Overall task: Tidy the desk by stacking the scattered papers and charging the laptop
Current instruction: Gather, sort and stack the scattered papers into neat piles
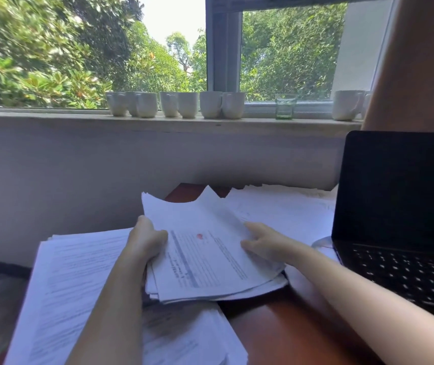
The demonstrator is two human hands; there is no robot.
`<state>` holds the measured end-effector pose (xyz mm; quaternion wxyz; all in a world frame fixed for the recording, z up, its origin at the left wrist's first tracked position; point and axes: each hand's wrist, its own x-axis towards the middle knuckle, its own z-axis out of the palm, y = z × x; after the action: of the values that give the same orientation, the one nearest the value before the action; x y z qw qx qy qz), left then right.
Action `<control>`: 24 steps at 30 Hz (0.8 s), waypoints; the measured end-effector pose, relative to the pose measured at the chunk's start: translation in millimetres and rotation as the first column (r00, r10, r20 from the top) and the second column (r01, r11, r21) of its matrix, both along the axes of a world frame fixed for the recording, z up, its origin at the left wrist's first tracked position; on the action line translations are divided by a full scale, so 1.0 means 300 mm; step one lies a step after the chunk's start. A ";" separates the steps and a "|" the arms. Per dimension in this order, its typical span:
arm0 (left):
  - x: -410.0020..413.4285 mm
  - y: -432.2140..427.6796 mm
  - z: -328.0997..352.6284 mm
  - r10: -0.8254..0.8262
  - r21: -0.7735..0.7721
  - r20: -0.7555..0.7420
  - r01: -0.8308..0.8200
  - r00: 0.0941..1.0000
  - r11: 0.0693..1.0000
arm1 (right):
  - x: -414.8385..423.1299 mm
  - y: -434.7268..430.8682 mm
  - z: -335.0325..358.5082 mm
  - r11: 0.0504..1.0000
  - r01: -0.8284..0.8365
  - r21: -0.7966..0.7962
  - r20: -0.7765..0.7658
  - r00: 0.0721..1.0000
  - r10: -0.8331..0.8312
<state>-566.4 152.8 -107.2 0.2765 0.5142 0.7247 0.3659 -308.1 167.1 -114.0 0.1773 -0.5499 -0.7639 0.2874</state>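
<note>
The fingers (144, 223) of my left hand (146, 242) are clenched round the left edge of a sheaf of papers (205, 256), thumb on the printed top sheet, the rest underneath. The sheaf is lifted off the tabletop (276, 327) and tilts up away from me, its far corners splayed and uneven. A small red mark sits on the top sheet between my two hands.

My right hand (265, 245) meets the sheaf's right edge, with its index finger (256, 227) stretched along the paper. I cannot tell whether these fingers pinch the sheets or only touch them.

Under my left forearm, and spreading to the left of it, lies a thick stack of printed papers (79, 280) on the tabletop, with the near end of the sheaf hanging over it. Beyond my right hand, more loose sheets (284, 209) lie scattered flat, reaching to the laptop (400, 201). The laptop stands open to the right of my right forearm, with a dark screen and a black keyboard.

Farther off, past both hands, a windowsill (52, 119) carries a row of white mugs (176, 104), a glass tumbler (285, 106) and one more white mug (346, 105) at the right. Green trees (52, 48) fill the window behind them.
</note>
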 end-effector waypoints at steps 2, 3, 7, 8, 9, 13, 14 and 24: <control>0.002 0.000 0.001 -0.004 0.008 -0.014 0.005 1.000 1.000 | -0.006 0.011 0.009 0.996 -0.011 0.085 0.280 0.960 -0.013; 0.007 -0.003 0.005 -0.008 0.010 -0.022 0.009 1.000 1.000 | -0.006 0.017 0.016 0.991 0.004 0.135 0.373 0.926 -0.055; 0.019 -0.004 0.002 0.017 0.001 -0.028 -0.017 0.999 1.000 | 0.051 0.053 0.049 0.938 0.167 0.304 0.407 0.867 -0.287; 0.024 -0.005 0.003 0.022 -0.001 -0.032 -0.022 0.999 1.000 | 0.073 0.063 0.052 0.936 0.193 0.294 0.453 0.834 -0.314; 0.029 -0.008 0.005 0.022 -0.003 -0.029 -0.022 0.999 1.000 | 0.092 0.070 0.051 0.944 0.209 0.257 0.508 0.801 -0.316; 0.028 -0.015 0.019 0.032 0.025 0.034 -0.033 0.999 0.999 | 0.121 0.090 0.023 0.948 0.234 0.216 0.571 0.757 -0.317; 0.020 -0.012 0.019 0.028 0.047 0.048 -0.030 0.998 0.998 | 0.125 0.094 0.026 0.941 0.217 0.260 0.585 0.740 -0.332; -0.045 -0.015 0.016 0.055 0.141 0.078 -0.066 0.995 0.988 | 0.164 0.115 0.111 0.778 0.360 0.515 0.170 0.846 -0.505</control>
<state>-579.9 148.2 -102.4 0.2540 0.4968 0.7011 0.4440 -259.1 201.6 -80.7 0.2477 -0.6902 -0.6788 -0.0394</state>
